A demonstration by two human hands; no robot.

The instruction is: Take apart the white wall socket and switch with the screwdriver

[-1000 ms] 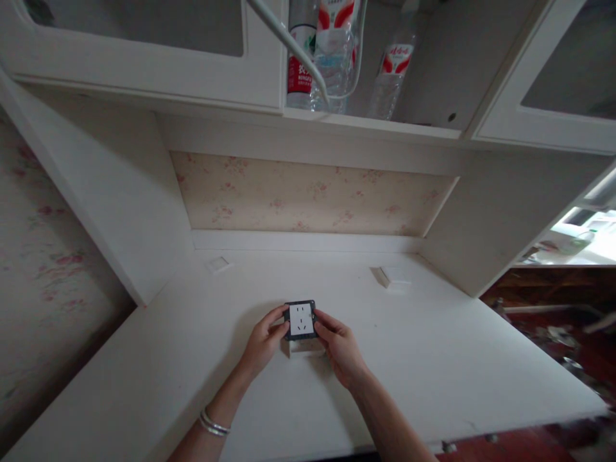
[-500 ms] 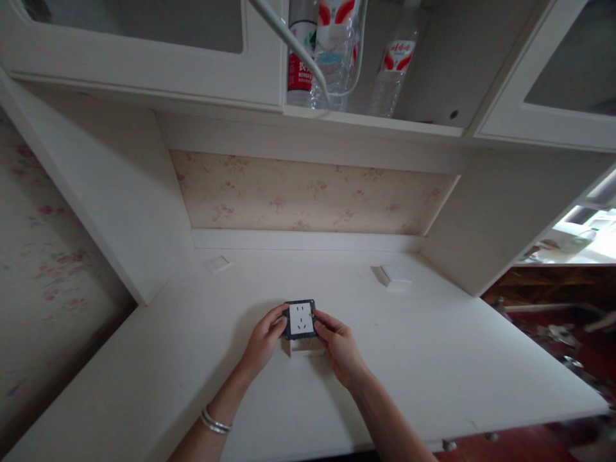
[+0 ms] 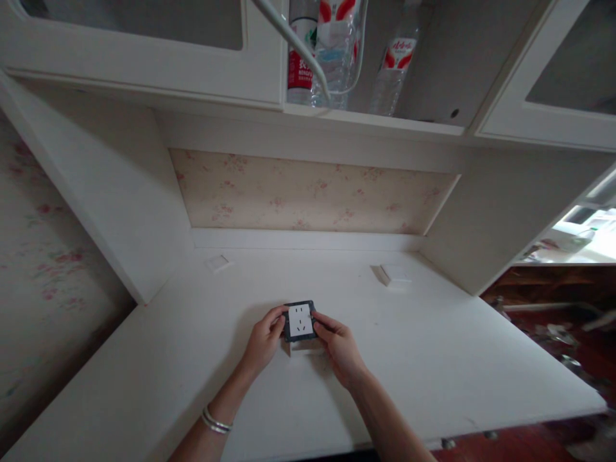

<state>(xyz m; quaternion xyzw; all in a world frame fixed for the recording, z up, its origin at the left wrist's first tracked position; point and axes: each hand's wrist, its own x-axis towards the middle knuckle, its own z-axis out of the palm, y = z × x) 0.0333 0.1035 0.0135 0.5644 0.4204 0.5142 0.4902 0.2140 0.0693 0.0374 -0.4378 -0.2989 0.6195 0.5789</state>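
We hold a wall socket (image 3: 301, 321) by its two sides, each hand pinching one edge of its dark frame between thumb and fingers. Our left hand (image 3: 262, 340) has the left edge and our right hand (image 3: 342, 346) the right, so the grip is as narrow as the frame is thick. The white face, with its five dark slots, is turned up toward us. The socket sits over the middle of the white counter (image 3: 433, 346), well in from both the back and front edges. Just below it we see a white box (image 3: 308, 350), partly covered; we cannot tell whether the two touch. On our left wrist are silvery bangles (image 3: 216, 421).

Farther out, a thin white frame (image 3: 220, 263) lies flat near the counter's back left corner, and a second white box (image 3: 395, 274) rests near the back right corner. Past the back edge runs a strip of floral wallpaper (image 3: 298, 192). Above us, in the white cabinet (image 3: 144, 70), two clear bottles (image 3: 334, 64) stand close together behind a pale bent tube (image 3: 296, 42), one bearing a red label; a third bottle (image 3: 394, 70) stands apart to the right. Two small knobs (image 3: 448, 443) show at the counter's front edge.
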